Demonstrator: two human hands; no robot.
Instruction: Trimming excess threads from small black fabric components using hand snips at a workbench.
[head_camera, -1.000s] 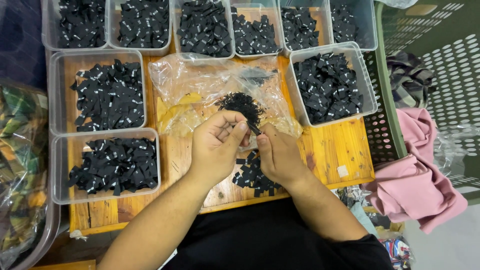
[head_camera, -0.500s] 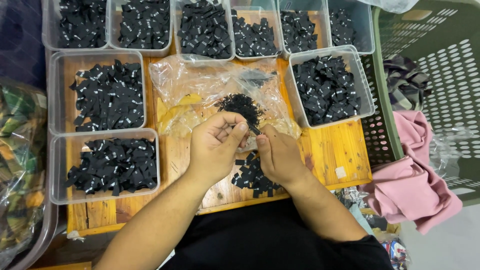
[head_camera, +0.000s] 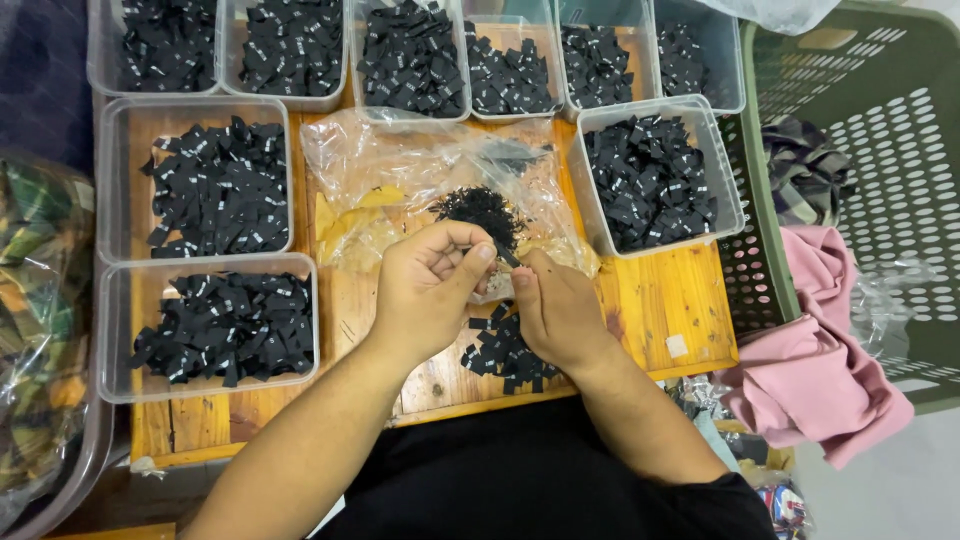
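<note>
— Head view, straight down on a wooden board table (head_camera: 660, 310). What have the hands got?

— Left hand (head_camera: 432, 290) and right hand (head_camera: 555, 310) meet over the middle of the board. Fingertips of both pinch one small black fabric label (head_camera: 507, 260) between them. Left hand curled, thumb against forefinger; right hand closed on the label's other end. Label held just above the table, at the near edge of a crumpled clear plastic bag (head_camera: 400, 170).

— Anything under the hands?

— A loose pile of the same black labels (head_camera: 500, 352) on the bare wood, partly hidden by the right wrist. A tangled black clump (head_camera: 478, 208) lies on the bag just beyond the fingers; cannot tell whether threads or labels.

— Surroundings?

— Clear plastic tubs of black labels all round: two at left, one near (head_camera: 210, 325) and one further (head_camera: 215, 180), one at right (head_camera: 655, 180), a row along the far edge (head_camera: 410, 55). Green perforated plastic basket (head_camera: 880, 150) well off to the right, pink cloth (head_camera: 830, 370) spilling beside it. Camouflage-patterned fabric in plastic wrap (head_camera: 40, 330) at the left edge.
</note>
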